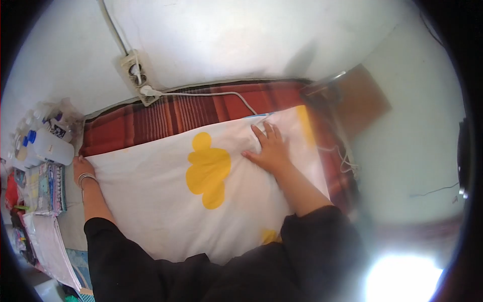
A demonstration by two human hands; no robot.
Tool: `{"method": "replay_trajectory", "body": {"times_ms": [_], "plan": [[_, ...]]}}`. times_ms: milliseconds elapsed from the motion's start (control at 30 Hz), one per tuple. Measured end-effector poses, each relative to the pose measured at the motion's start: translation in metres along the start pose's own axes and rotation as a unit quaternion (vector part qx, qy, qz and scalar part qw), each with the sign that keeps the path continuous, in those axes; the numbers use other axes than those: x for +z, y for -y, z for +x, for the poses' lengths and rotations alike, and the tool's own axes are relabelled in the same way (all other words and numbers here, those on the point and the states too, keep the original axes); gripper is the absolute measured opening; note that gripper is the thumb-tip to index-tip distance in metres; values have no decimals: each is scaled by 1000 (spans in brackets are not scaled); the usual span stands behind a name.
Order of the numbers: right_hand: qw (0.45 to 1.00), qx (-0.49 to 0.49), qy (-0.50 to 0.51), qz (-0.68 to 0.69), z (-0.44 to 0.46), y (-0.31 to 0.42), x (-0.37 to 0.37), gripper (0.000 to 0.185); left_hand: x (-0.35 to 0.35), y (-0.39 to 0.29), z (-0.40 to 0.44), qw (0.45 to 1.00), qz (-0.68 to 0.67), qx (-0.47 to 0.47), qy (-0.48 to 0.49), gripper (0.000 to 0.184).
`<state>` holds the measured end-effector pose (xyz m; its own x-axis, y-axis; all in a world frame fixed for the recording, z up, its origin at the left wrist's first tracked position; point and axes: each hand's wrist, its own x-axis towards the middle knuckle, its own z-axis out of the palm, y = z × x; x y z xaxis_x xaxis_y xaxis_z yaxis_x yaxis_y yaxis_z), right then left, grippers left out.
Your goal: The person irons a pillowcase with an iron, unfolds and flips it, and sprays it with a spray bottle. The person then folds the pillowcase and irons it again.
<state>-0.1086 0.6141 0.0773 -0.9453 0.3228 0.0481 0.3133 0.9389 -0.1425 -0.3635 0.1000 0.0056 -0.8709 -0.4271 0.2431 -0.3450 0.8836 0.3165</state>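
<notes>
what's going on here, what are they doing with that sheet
A person has both hands on a white cloth with yellow shapes, spread over a red plaid cover. The left hand is at the cloth's far left corner; whether it grips the edge is hard to tell. The right hand lies on the cloth near its far right, fingers spread. Bottles stand beyond the left hand.

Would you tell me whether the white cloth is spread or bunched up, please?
Spread: the cloth lies nearly flat between the left hand and right hand, lightly creased.
</notes>
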Motion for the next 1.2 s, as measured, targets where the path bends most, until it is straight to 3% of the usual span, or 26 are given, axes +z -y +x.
{"method": "replay_trajectory", "body": {"times_ms": [100, 167, 233, 267, 300, 333, 400, 433, 500, 533, 600, 633, 700, 733, 800, 933, 1000, 1033, 1100, 1200], "plan": [[997, 43, 60, 14, 22, -26, -2, 68, 6, 0, 1, 1000, 3, 12, -11, 33], [961, -115, 14, 253, 37, -93, 36, 57, 16, 14, 14, 1000, 1, 19, -17, 32], [985, 66, -81, 136, 37, -152, 25, 39, 24, 30, 27, 998, -40, 38, 1, 32], [940, -68, -258, -213, 53, -260, 60, 20, 28, 39, 32, 996, -76, 49, 22, 31], [956, 109, -230, 145, 48, -251, 24, 34, 32, 49, 41, 991, -121, 35, 42, 33], [775, 263, -323, 475, 42, -241, -14, 52, 17, 40, 25, 992, -112, 37, 45, 33], [825, 233, -299, 420, 74, -314, -2, 59, -28, 5, -21, 987, -15, 128, -97, 35], [840, 219, -291, 403, 85, -330, -3, 62, -29, 9, -28, 987, -11, 125, -99, 35], [793, 301, -187, 496, 97, -279, -51, 61, -25, 32, -49, 969, -13, 242, -41, 38], [794, 298, -179, 498, 105, -284, -44, 61, -15, 41, -58, 971, -7, 236, -41, 38], [731, 234, -211, 605, 127, -294, -34, 60, 2, 60, -74, 955, 72, 280, 67, 45], [732, 229, -206, 607, 137, -288, -43, 60, -5, 59, -82, 957, 75, 274, 65, 45], [823, 282, -273, 411, 143, -266, -82, 48, -21, 35, -94, 956, 153, 229, 99, 50], [824, 282, -270, 411, 135, -252, -103, 48, -21, 36, -89, 956, 155, 228, 101, 50], [950, 84, -239, 182, 110, -215, -153, 42, -14, 38, -84, 955, 170, 217, 114, 51], [989, 44, -87, 115, 3, -79, -204, 47, -21, 28, -89, 957, 173, 193, 130, 51], [999, 8, -27, 38, -46, -29, -187, 42, -26, 25, -94, 957, 167, 188, 145, 52], [997, 38, 62, -22, -62, -9, -166, 40, -29, 26, -100, 961, 163, 170, 145, 53], [991, -110, 69, 22, -105, 22, -121, 43, -23, 46, -109, 964, 159, 156, 147, 53], [979, -143, 147, 18, -137, 52, -86, 39, -13, 85, -121, 951, 239, 152, 126, 54]]}}
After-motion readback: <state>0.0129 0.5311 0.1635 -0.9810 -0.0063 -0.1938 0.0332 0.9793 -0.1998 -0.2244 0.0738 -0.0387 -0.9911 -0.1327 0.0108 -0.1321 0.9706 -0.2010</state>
